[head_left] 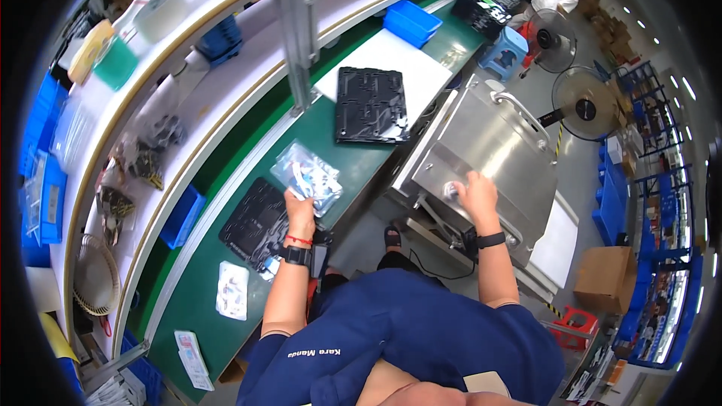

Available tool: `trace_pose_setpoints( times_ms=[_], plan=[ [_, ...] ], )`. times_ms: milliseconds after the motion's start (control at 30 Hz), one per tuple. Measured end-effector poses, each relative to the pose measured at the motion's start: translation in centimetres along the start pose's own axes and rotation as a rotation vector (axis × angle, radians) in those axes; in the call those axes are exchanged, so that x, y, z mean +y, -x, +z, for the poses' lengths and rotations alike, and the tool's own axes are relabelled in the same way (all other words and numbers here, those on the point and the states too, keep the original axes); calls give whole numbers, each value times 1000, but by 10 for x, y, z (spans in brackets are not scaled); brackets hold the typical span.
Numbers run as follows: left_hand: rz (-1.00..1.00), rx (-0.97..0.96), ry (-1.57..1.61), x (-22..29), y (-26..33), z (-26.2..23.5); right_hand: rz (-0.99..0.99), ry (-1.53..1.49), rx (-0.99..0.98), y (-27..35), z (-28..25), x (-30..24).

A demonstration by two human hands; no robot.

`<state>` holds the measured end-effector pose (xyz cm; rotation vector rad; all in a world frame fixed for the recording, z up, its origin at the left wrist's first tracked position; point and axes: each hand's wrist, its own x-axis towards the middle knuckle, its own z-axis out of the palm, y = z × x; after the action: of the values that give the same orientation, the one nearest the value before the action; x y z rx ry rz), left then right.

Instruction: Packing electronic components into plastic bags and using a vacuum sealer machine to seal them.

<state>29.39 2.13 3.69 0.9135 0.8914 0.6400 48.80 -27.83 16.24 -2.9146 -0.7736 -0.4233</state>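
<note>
Hands well apart, one on each side of center frame. Left hand [299, 214], left of center, clamped on the lower edge of a clear plastic packet [307, 175]; packet sits just left of center, over the green worktop [197, 286], whitish and blue bits inside. Right hand [479, 195], right of center, at a small round knob [451, 189] on the steel lid [492, 139] of a machine; fingers bent, can't tell whether they grip the knob or only touch it.

Black molded tray [259, 218] flat on the worktop, just left of the left hand, partly behind it. Second black tray [370, 105], upper center, lies partly on a white sheet [430, 68], shiny film at its edge. Blue bin [412, 24] beyond it, near the sheet's far end. White packet [232, 291] lower left, long white pack [193, 361] below that, both on the worktop. Round basket [96, 274] on the shelf, far left. Two fans [585, 107] upper right, blue stool [505, 53] near them. Cardboard box [605, 280] and red stool [577, 325] lower right.
</note>
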Motion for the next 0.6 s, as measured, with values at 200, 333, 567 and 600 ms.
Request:
trace_pose_setpoints(
  times_ms=[200,333,567,600],
  plan=[
    [125,259,-355,-44,-60,1,-17,-201,-377,10,-15,47],
    [159,365,-810,-45,-70,-8,-134,-309,-308,16,-49,79],
    [428,404,-1232,-21,-14,90,-69,-336,-367,43,-118,159],
    [611,272,-1142,-40,-19,91,-43,-317,-397,43,-128,167]
  ],
)
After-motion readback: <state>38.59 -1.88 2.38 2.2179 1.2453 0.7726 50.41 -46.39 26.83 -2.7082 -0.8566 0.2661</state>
